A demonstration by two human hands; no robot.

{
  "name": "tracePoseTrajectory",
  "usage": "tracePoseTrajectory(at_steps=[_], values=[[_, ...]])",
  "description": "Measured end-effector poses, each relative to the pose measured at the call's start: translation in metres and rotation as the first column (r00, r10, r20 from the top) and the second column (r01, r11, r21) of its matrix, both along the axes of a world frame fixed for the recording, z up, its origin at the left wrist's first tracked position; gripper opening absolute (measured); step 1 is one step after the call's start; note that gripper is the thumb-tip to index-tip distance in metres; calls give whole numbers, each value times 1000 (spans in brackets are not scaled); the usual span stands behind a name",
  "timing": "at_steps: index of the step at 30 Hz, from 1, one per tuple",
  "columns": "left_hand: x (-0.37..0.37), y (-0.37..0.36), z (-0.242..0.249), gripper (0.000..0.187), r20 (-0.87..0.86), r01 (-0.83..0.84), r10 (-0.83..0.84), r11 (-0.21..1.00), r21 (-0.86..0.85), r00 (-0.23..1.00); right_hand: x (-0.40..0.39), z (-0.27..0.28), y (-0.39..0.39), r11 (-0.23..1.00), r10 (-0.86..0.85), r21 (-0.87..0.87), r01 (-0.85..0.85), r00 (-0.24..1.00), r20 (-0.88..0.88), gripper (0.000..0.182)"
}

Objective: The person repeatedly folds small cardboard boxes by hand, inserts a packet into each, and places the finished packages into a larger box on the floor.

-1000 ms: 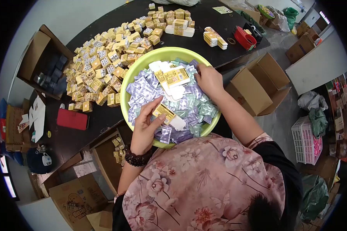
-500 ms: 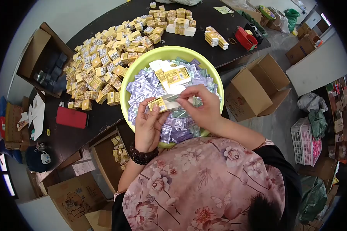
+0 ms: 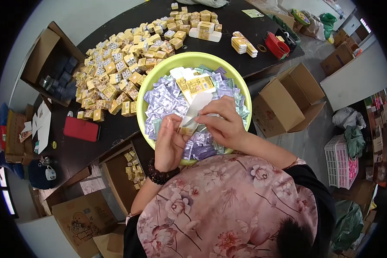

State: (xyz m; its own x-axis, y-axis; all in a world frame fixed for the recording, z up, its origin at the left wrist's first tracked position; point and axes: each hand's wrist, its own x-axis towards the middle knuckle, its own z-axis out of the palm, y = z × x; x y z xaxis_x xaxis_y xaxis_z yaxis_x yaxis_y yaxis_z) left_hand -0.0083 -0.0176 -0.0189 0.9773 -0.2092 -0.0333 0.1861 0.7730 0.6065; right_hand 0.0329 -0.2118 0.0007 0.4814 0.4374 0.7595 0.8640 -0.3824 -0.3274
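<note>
My left hand [image 3: 167, 144] grips the lower end of a small yellow-and-white carton [image 3: 187, 129], held tilted over a yellow-green basin. A long white flap stands up from the carton. My right hand [image 3: 224, 122] is closed on the carton's side, its fingertips pressed together there; whether a sachet is also between them is hidden. Below both hands, the basin [image 3: 143, 92] is full of purple and green sachets [image 3: 163, 99]. Flat yellow-and-white cartons [image 3: 200, 85] lie on top of the sachets, just beyond my hands.
A big heap of small filled cartons [image 3: 120, 73] covers the dark table [image 3: 241, 26] on the left. Flat carton stacks [image 3: 244, 44], a red tape dispenser [image 3: 276, 46] and a red case [image 3: 81, 129] lie on it too. Right of the basin stands an open cardboard box [image 3: 284, 101].
The carton has turned from lying sideways to standing tilted, its white flap now upward. A green sachet seen at my right fingertips no longer shows. My right hand has moved slightly down.
</note>
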Motion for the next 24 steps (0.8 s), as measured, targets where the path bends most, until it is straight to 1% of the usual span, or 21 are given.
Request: tracePoseTrajectory(at_steps=[1, 2, 3, 4, 6, 7, 9, 10, 11, 12, 13, 14, 16, 17, 18, 19, 20, 21, 22, 23, 24], values=[[0, 2, -3, 20, -1, -3, 3, 1000, -1, 1000, 0, 1, -1, 999, 49, -20, -48, 999, 12, 26], [1, 4, -6, 22, 7, 71, -71, 997, 1, 997, -1, 0, 0, 998, 52, -21, -52, 999, 10, 26], [1, 5, -5, 24, 17, 144, -144, 990, 5, 989, -1, 0, 1, 995, 81, -55, -78, 995, 55, 24], [0, 5, -1, 24, 18, 140, -140, 990, 6, 990, -1, 0, 2, 991, 112, -90, -103, 989, 100, 22], [-5, 5, 10, 27, -30, 192, -195, 979, -65, 980, -8, 6, 6, 990, 121, -75, -116, 990, 67, 22], [-5, 6, 8, 27, -30, 191, -193, 980, -64, 981, -11, 8, 7, 990, 127, -61, -125, 991, 34, 24], [-5, 6, 1, 31, -53, 210, -207, 976, 55, 977, -11, 0, 7, 993, 116, -40, -115, 993, 12, 23], [-5, 5, 2, 31, -53, 210, -207, 976, 55, 977, -12, -3, 7, 994, 103, -20, -103, 995, -11, 24], [-4, 1, 5, 30, -21, 160, -158, 975, 153, 987, -13, -4, 8, 994, 103, -20, -103, 995, -11, 24], [-4, -1, 7, 30, 16, 105, -112, 963, 248, 994, -15, -5, 10, 989, 134, 90, -117, 969, -208, 25], [-3, 0, 7, 30, 16, 105, -113, 963, 248, 994, -16, -5, 12, 974, 179, 199, -107, 902, -393, 26], [-3, 1, 6, 33, -4, 133, -136, 962, 239, 991, -15, -7, 14, 974, 179, 200, -106, 902, -392, 26], [-3, 0, 9, 36, -22, 161, -160, 960, 230, 987, -9, -10, 16, 924, 355, 325, -201, 766, -536, 25], [-4, -2, 13, 40, -34, 145, -141, 980, 139, 989, -7, -12, 14, 924, 354, 325, -200, 766, -536, 25], [-6, -4, 15, 45, -49, 127, -124, 991, 48, 991, -5, -13, 13, 932, 329, 305, -194, 806, -492, 23], [-5, -2, 13, 45, -50, 129, -126, 991, 48, 991, -5, -14, 12, 940, 302, 285, -186, 843, -445, 22], [-5, 1, 9, 48, -19, 147, -146, 985, 89, 989, -6, -11, 12, 940, 301, 285, -185, 843, -446, 22], [-5, 2, 5, 52, 10, 163, -165, 978, 129, 986, -7, -6, 13, 882, 413, 419, -215, 779, -472, 20], [-5, 2, 3, 52, 10, 163, -165, 978, 129, 986, -7, -3, 14, 807, 524, 545, -230, 706, -477, 19], [-5, 1, 1, 52, 9, 134, -136, 981, 141, 991, -7, -4, 14, 807, 524, 544, -230, 705, -478, 19], [-5, 1, 0, 52, 10, 105, -108, 983, 154, 994, -5, -5, 15, 813, 528, 540, -219, 667, -525, 18]])
